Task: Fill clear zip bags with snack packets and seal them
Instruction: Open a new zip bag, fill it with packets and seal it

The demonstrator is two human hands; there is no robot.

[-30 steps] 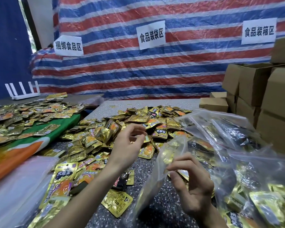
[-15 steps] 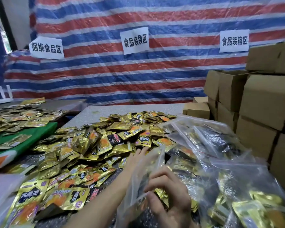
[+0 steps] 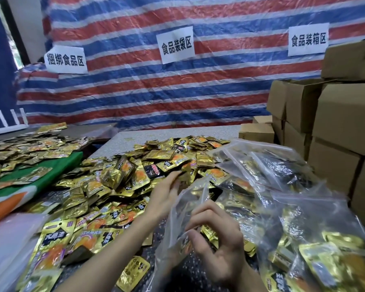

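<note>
Before a striped tarpaulin point(image 3: 219, 91) hung with paper signs point(image 3: 176, 45), a clear zip bag point(image 3: 178, 209) is held open over the table point(image 3: 177, 133), its rim pinched in the right hand point(image 3: 219, 251). The left hand point(image 3: 167, 192) reaches onto the heaped snack packets point(image 3: 122, 186); whether it has grasped one cannot be told. This looks like the filling step: next, a packet must go through the bag's mouth. Filled bags point(image 3: 282, 175) lie just right

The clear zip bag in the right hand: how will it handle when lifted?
Probably floppy: the clear zip bag crumples and sags where the right hand pinches it. Likely light: thin film, seemingly little inside. Its glossy surface may slip.
</note>
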